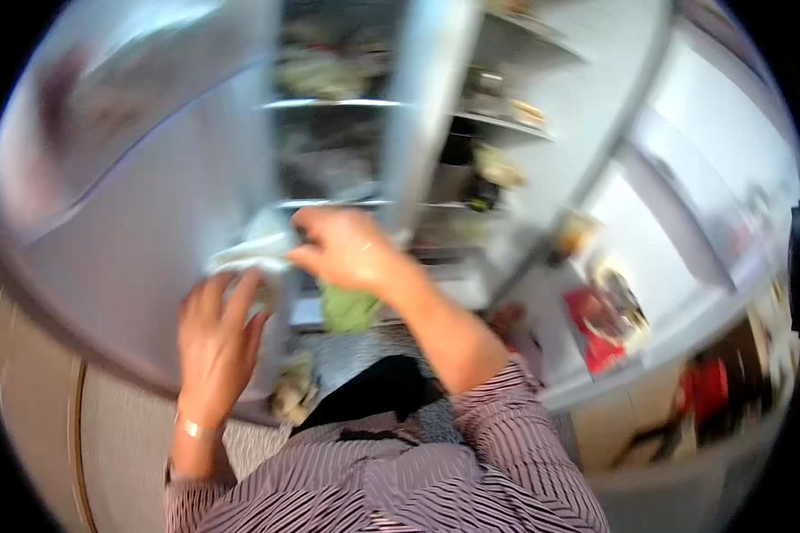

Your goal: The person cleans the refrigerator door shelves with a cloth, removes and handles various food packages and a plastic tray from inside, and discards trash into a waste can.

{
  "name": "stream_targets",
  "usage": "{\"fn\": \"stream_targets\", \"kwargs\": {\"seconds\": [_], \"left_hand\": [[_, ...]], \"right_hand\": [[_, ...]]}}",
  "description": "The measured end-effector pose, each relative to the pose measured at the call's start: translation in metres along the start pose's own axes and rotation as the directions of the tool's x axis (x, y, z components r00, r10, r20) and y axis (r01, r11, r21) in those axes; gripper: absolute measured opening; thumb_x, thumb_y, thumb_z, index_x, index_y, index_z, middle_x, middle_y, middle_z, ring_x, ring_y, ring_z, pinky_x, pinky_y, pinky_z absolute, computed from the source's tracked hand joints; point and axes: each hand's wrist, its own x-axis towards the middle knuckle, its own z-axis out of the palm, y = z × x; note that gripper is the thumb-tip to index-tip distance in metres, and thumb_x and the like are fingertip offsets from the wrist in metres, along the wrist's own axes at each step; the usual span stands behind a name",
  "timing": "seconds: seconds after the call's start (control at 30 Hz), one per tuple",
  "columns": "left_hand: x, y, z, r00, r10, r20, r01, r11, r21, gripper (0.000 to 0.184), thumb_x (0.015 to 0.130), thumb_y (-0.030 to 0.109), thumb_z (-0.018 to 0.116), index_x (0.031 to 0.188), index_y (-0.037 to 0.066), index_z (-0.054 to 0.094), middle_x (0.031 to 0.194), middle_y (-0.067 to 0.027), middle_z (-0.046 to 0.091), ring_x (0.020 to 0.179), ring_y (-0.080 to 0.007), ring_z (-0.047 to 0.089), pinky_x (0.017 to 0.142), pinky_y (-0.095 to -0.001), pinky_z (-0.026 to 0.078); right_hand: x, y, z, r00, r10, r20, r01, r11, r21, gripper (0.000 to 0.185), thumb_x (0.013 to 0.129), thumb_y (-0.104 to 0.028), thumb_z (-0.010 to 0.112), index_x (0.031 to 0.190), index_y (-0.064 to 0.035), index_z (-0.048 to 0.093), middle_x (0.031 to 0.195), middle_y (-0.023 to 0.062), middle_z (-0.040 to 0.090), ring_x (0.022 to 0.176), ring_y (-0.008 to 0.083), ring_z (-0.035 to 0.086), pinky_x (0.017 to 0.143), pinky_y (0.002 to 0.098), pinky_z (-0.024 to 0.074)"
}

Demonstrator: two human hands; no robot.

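My left hand point(218, 333) is at the inner side of the open left fridge door. Its fingers are stretched and apart, touching a crumpled white item point(256, 253) that looks like a plastic bag. Just right of it and higher, my right hand point(351, 253) is closed, fingers curled toward the white item. What those fingers hold, if anything, is hidden and blurred. Below my right wrist shows a light green item point(348, 309), soft-looking, its kind unclear.
The left fridge door point(142, 213) and right fridge door point(684, 178) stand open around me. Blurred food fills the shelves point(329, 103). A red package point(596, 329) sits in the right door. Below the left door lies a crumpled pale item point(295, 391).
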Motion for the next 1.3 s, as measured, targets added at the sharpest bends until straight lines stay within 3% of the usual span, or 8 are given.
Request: {"fn": "stream_targets", "kwargs": {"seconds": [0.1, 0.17, 0.33, 0.63, 0.73, 0.93, 1.1, 1.3], "left_hand": [[-0.013, 0.041, -0.015, 0.99, 0.131, -0.057, -0.14, 0.964, -0.224, 0.044, 0.086, 0.01, 0.067, 0.129, 0.008, 0.06, 0.132, -0.0184, 0.056, 0.124, -0.0368, 0.052, 0.105, -0.0459, 0.04], [-0.037, 0.025, -0.035, 0.915, 0.253, -0.314, -0.203, 0.962, 0.184, 0.041, 0.088, 0.012, 0.063, 0.129, 0.008, 0.061, 0.136, -0.0179, 0.055, 0.132, -0.0354, 0.048, 0.11, -0.049, 0.037], [-0.07, -0.12, -0.062, 0.691, 0.006, -0.723, 0.404, 0.826, 0.393, 0.054, 0.1, 0.032, 0.057, 0.141, 0.0, 0.045, 0.146, -0.0221, 0.045, 0.133, -0.0323, 0.046, 0.097, -0.0486, 0.051], [-0.057, -0.132, -0.052, 0.601, -0.427, -0.676, 0.242, 0.903, -0.355, 0.066, 0.104, 0.04, 0.048, 0.15, -0.002, 0.029, 0.155, -0.0244, 0.03, 0.141, -0.032, 0.036, 0.117, -0.043, 0.029], [-0.061, -0.105, -0.034, 0.602, -0.283, -0.747, 0.221, 0.958, -0.185, 0.055, 0.104, 0.04, 0.048, 0.146, 0.005, 0.041, 0.147, -0.0189, 0.044, 0.13, -0.0293, 0.048, 0.109, -0.0435, 0.04], [-0.033, 0.004, -0.008, 0.719, 0.126, -0.684, -0.02, 0.987, 0.161, 0.056, 0.102, 0.015, 0.048, 0.155, 0.009, 0.029, 0.161, -0.0131, 0.025, 0.15, -0.0321, 0.018, 0.123, -0.0487, 0.011], [-0.003, 0.05, 0.037, 0.664, 0.434, -0.609, -0.289, 0.9, 0.327, 0.032, 0.096, 0.011, 0.055, 0.126, 0.015, 0.068, 0.152, -0.0126, 0.043, 0.146, -0.0353, 0.031, 0.121, -0.0533, 0.012], [0.038, 0.107, 0.055, 0.827, 0.439, -0.351, -0.472, 0.882, -0.008, 0.033, 0.082, 0.001, 0.064, 0.113, 0.013, 0.069, 0.133, -0.0059, 0.061, 0.138, -0.0283, 0.046, 0.118, -0.0546, 0.016]], "right_hand": [[-0.085, 0.012, -0.027, 0.993, 0.12, -0.012, -0.116, 0.974, 0.193, 0.043, 0.085, -0.03, 0.071, 0.116, -0.0023, 0.061, 0.097, 0.0198, 0.07, 0.091, 0.037, 0.067, 0.08, 0.043, 0.0531], [-0.136, 0.038, -0.022, 0.978, 0.21, -0.001, -0.206, 0.958, 0.202, 0.04, 0.086, -0.029, 0.07, 0.114, -0.0013, 0.063, 0.097, 0.0192, 0.07, 0.091, 0.0348, 0.068, 0.08, 0.0406, 0.0529], [-0.241, 0.079, -0.029, 0.899, 0.438, 0.019, -0.413, 0.83, 0.376, 0.031, 0.09, -0.023, 0.068, 0.111, 0.0002, 0.065, 0.097, 0.0136, 0.072, 0.09, 0.0215, 0.068, 0.081, 0.0333, 0.0515], [-0.316, 0.085, -0.026, 0.824, 0.566, 0.027, -0.466, 0.651, 0.6, 0.028, 0.09, -0.023, 0.068, 0.106, 0.0008, 0.067, 0.092, 0.0112, 0.072, 0.088, 0.0165, 0.066, 0.079, 0.0308, 0.0512], [-0.33, 0.082, -0.028, 0.849, 0.528, 0.028, -0.443, 0.682, 0.582, 0.03, 0.091, -0.024, 0.068, 0.109, 0.0, 0.066, 0.098, 0.0101, 0.072, 0.091, 0.0161, 0.066, 0.082, 0.031, 0.051], [-0.357, 0.084, -0.039, 0.834, 0.544, 0.097, -0.427, 0.525, 0.736, 0.027, 0.096, -0.017, 0.063, 0.119, -0.0035, 0.063, 0.102, 0.0033, 0.069, 0.097, 0.0099, 0.063, 0.085, 0.0254, 0.0491], [-0.366, 0.064, -0.065, 0.778, 0.623, 0.082, -0.503, 0.539, 0.676, 0.026, 0.098, -0.021, 0.062, 0.119, -0.0053, 0.064, 0.1, 0.002, 0.068, 0.092, 0.009, 0.062, 0.076, 0.024, 0.0473], [-0.379, 0.059, -0.068, 0.659, 0.752, 0.017, -0.555, 0.471, 0.685, 0.026, 0.097, -0.019, 0.063, 0.118, -0.004, 0.065, 0.096, 0.0039, 0.071, 0.082, 0.0079, 0.059, 0.072, 0.0236, 0.0469]]}}
